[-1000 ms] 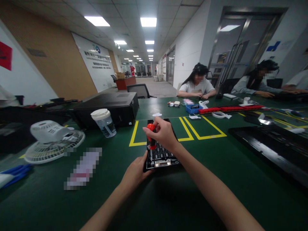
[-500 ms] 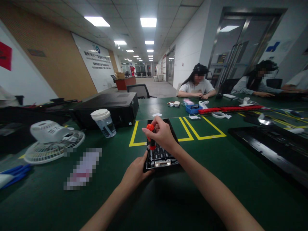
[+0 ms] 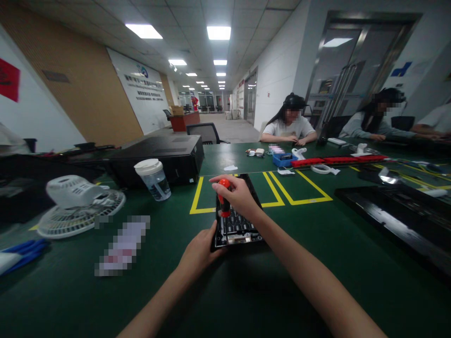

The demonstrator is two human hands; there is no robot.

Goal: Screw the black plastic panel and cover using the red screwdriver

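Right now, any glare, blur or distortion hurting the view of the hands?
Head view: right hand on the red-handled screwdriver and left hand on the black panel are sharp; ceiling lights clip to white; wide-angle bowing tilts the door frame; soft shadow on the green table under the forearms; a pixelated patch hides one item.

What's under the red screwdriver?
Under the screwdriver lies a black panel, on the green table. The right hand hides part of it; the left hand covers its near corner.
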